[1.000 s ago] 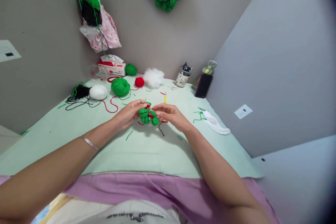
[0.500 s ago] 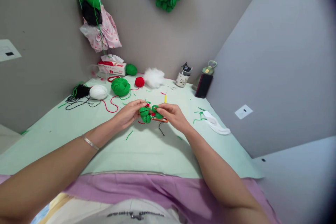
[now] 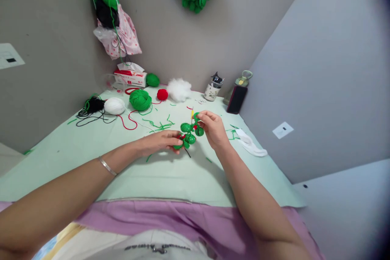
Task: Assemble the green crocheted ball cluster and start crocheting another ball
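Note:
Between my hands hangs a green crocheted piece (image 3: 190,139), made of several round balls with dark lines and bits of red. My right hand (image 3: 212,127) pinches a green loop at its upper end. Lower down and to the left, my left hand (image 3: 164,141) has its fingers closed on the bottom balls. Partly hidden behind the piece, a yellow-handled tool (image 3: 192,113) lies on the table. A short black yarn end (image 3: 187,153) shows just below the piece.
Green (image 3: 140,100), white (image 3: 114,106) and red yarn balls (image 3: 162,94) sit at the back left, beside white stuffing (image 3: 179,90). A jar (image 3: 213,90), a phone (image 3: 237,99) and a white cloth (image 3: 251,144) are on the right. Green yarn scraps (image 3: 158,124) lie behind my left hand.
My right hand has moved up and right with the loop, and the crocheted piece is now stretched out. My left hand has shifted down and right, uncovering green scraps.

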The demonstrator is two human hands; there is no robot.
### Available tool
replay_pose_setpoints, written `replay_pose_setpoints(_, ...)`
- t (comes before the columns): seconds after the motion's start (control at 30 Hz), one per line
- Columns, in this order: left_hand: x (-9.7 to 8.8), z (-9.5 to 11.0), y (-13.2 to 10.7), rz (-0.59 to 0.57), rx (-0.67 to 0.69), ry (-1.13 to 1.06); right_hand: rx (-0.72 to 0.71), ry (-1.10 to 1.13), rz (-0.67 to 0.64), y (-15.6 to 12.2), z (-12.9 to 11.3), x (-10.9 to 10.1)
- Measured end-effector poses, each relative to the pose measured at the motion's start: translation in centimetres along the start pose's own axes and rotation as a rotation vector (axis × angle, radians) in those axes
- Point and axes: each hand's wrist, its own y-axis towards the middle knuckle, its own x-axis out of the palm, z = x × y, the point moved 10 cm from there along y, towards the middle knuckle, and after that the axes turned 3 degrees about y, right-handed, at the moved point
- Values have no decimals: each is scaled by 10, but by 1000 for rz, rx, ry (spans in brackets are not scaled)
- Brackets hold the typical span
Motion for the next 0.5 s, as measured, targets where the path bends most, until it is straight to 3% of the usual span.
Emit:
replay_pose_setpoints(0.13,-1,2,0,-5,18,-54,11,133,85,5,0,-13)
replay_pose_setpoints(0.3,-12,3,0,88,32,-47,28,181,89,9,2,-21)
replay_pose_setpoints(0.4,-29,7,-1,214,92,-73,36,234,119,11,4,-26)
replay_pose_setpoints(0.5,-54,16,-9,435,188,-74,65,263,117,11,7,-25)
